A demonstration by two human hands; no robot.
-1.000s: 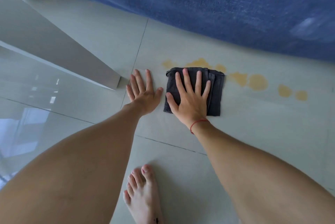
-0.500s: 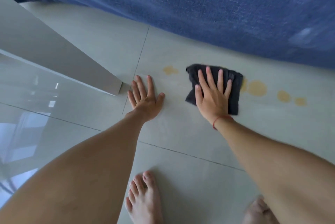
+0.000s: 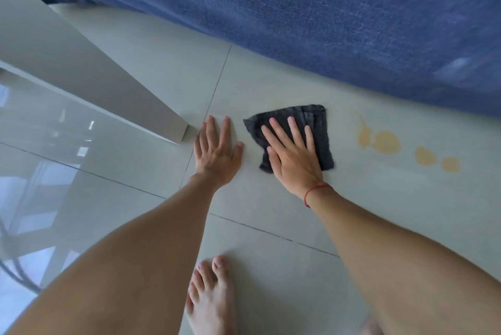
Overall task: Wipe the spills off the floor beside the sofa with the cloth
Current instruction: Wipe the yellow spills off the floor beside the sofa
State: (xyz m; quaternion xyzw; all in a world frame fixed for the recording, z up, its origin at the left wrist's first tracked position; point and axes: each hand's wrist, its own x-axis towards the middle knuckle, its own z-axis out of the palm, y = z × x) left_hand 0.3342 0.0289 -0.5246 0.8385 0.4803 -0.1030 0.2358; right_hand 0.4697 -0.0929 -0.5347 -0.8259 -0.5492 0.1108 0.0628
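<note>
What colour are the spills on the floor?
Yellow-orange spills, seen in the head view, lying to the right of the dark grey cloth.

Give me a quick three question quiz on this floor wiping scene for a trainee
1. True or false: the right hand lies flat on the cloth.
2. Which side of the cloth are the yellow spills on? A) left B) right
3. The left hand rests on the ____.

Key: 1 true; 2 B; 3 floor.
</note>
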